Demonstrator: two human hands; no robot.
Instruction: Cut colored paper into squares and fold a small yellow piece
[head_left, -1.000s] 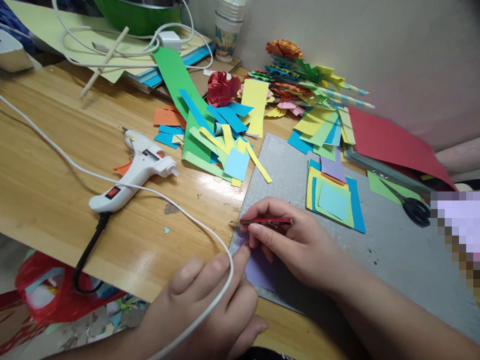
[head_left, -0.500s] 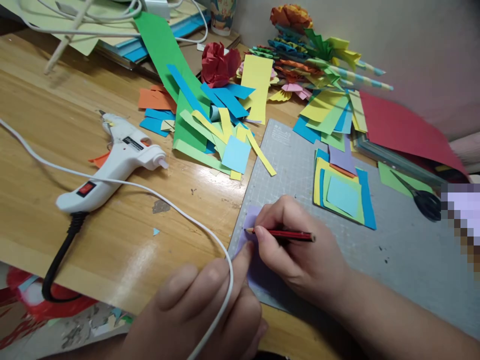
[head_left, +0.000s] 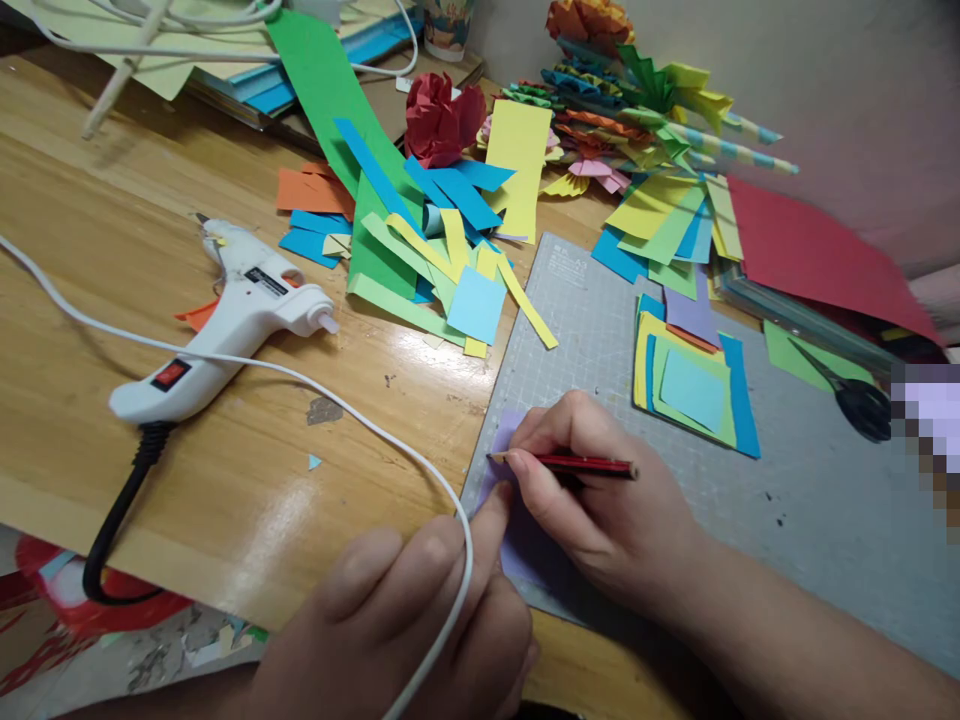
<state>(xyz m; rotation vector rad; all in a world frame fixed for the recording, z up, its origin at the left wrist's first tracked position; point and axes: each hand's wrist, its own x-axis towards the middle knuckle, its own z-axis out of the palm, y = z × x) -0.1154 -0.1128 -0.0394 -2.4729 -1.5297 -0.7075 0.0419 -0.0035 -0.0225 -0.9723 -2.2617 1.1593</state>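
At the left of the frame we see a white glue gun lying on the wooden desk, its black cord dropping over the front edge. If that cord were tugged, the gun could slide; we cannot tell whether it is hot. A white cable runs from the left edge across the gun's handle and in front of our left hand at the lower middle. A sweep of the arm could snag it and jerk the work.

Our left index finger presses on a purple paper; the other fingers are curled, and we cannot tell whether that grip closes on anything. The paper lies on the grey mat, near its left border, in the lower centre. Too light a press there could let the sheet turn under the pencil and send a mark astray.

The pencil sits in our right hand, that grip pinched around it near the tip. The tip is close to the left index finger, so a slip could jab it. At the far right, black-handled scissors lie well apart from both hands.
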